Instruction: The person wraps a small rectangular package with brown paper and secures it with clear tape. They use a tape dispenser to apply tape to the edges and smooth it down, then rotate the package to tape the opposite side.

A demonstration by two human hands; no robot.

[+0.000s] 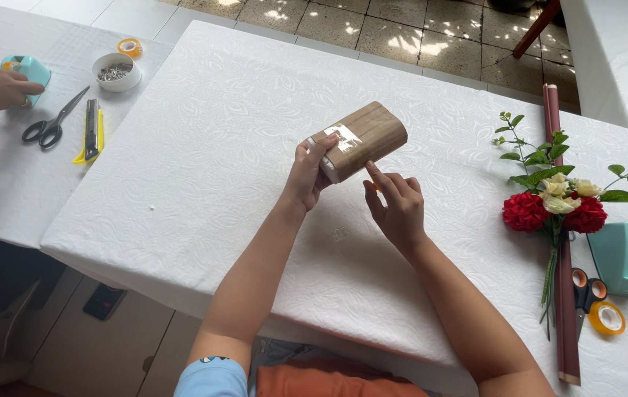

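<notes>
Bare forearms nearest; left hand (305, 176) gripping brown paper-wrapped box (361, 140) over white tabletop (203, 169), right hand (395, 206) loose, forefinger touching its taped end.

One brown wrapped box (361, 140), two pairs of scissors (53, 125) (586, 290) and two tape dispensers (27, 70) (622, 257) are in view. There are two red flowers (525, 211) (587, 215), two tape rolls (130, 48) (607, 317), one yellow cutter (91, 131) and one bowl of pins (115, 72).

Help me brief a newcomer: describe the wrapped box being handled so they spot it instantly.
On the large white-clothed table, look near the middle, where the left hand grips a brown-paper-wrapped box and the right hand touches its edge. It is the only brown parcel, with shiny clear tape on its end.
</notes>
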